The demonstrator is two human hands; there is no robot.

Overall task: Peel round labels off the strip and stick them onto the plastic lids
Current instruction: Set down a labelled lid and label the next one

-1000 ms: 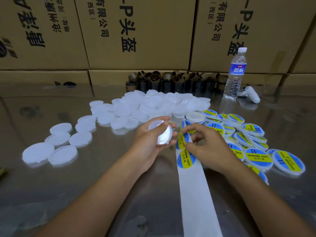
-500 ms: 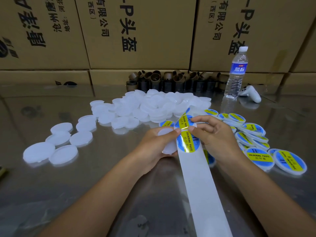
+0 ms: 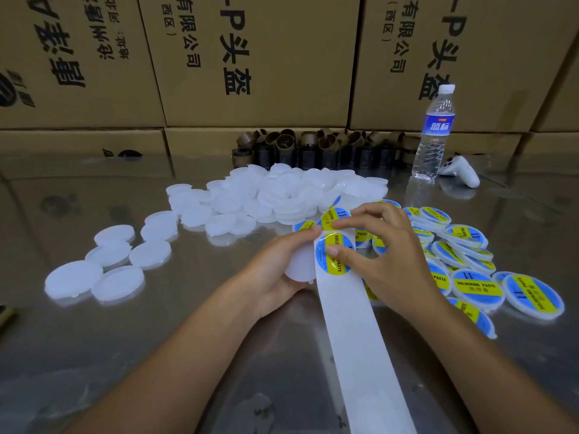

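Note:
My left hand (image 3: pixel 279 264) grips a blank white plastic lid (image 3: pixel 300 266) just above the table, its thumb tip against the edge of the label strip. The white backing strip (image 3: pixel 360 339) runs from the lower right up to my hands, lying over the lid. It carries round blue-and-yellow labels (image 3: pixel 334 256) at its top. My right hand (image 3: pixel 385 249) pinches the strip there, thumb on the nearer label and fingertips on the farther one. Labelled lids (image 3: pixel 476 286) lie heaped to the right. A pile of blank lids (image 3: pixel 282 195) sits behind my hands.
Loose blank lids (image 3: pixel 109 264) are scattered at the left on the shiny metal table (image 3: pixel 94 355). A water bottle (image 3: pixel 434 133) and a white controller (image 3: pixel 460 172) stand at the back right. Brown cardboard cores (image 3: pixel 313 148) line the cardboard boxes (image 3: pixel 250 57) behind.
My right hand lifted the strip off the table and brought its labelled end over the lid in my left hand. The left hand turned the lid flat beneath the strip.

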